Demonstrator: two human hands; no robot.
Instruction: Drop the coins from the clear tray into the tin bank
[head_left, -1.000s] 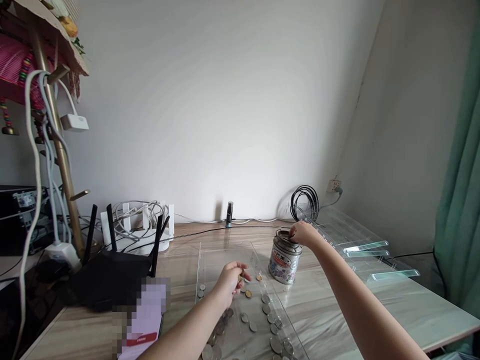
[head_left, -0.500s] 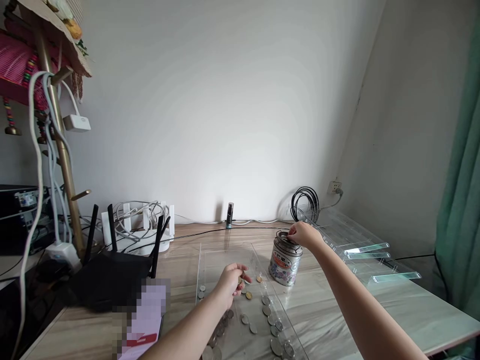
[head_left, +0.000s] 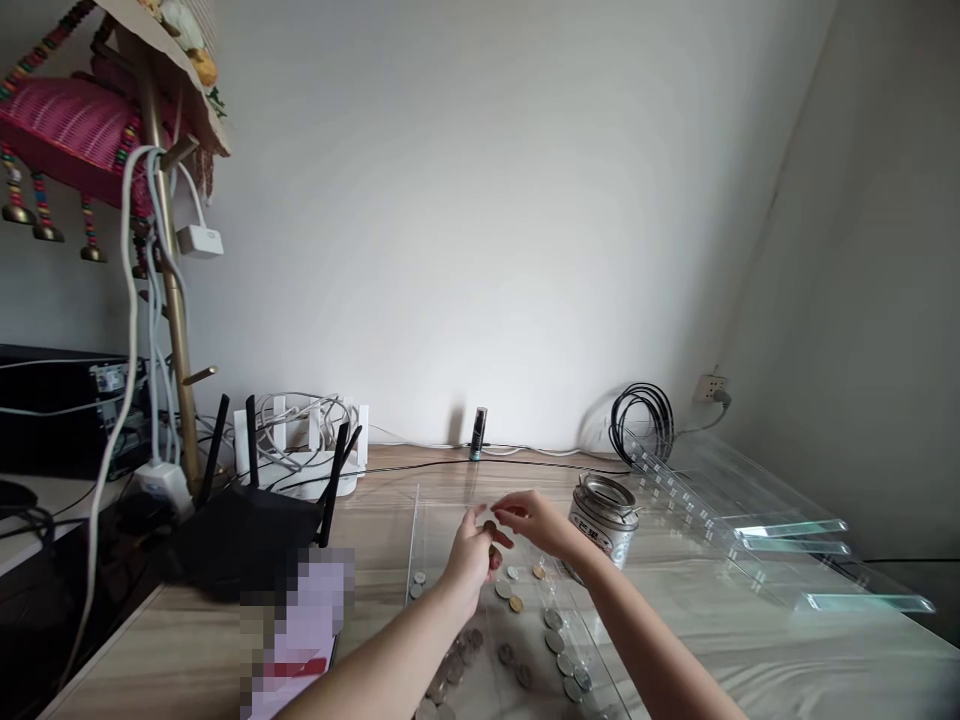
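My left hand point(head_left: 469, 557) is curled over a clear plastic sheet point(head_left: 435, 520) and holds several coins point(head_left: 491, 528) between fingers and thumb. My right hand point(head_left: 534, 523) reaches in from the right, its fingertips pinched at those coins. Loose coins point(head_left: 555, 640) lie scattered on the sheet below both hands. A small metal tin point(head_left: 602, 520) with a printed label stands just right of my right hand, nothing touching it.
A black router point(head_left: 247, 525) and a white router with tangled cables point(head_left: 300, 450) sit at the left. A phone point(head_left: 296, 640) lies at the near left. Clear acrylic strips point(head_left: 750, 515) and a black cable coil point(head_left: 637, 420) lie at the right.
My right hand left the tin's top and came left to meet my left hand above the coins. The camera view swung a little to the left.
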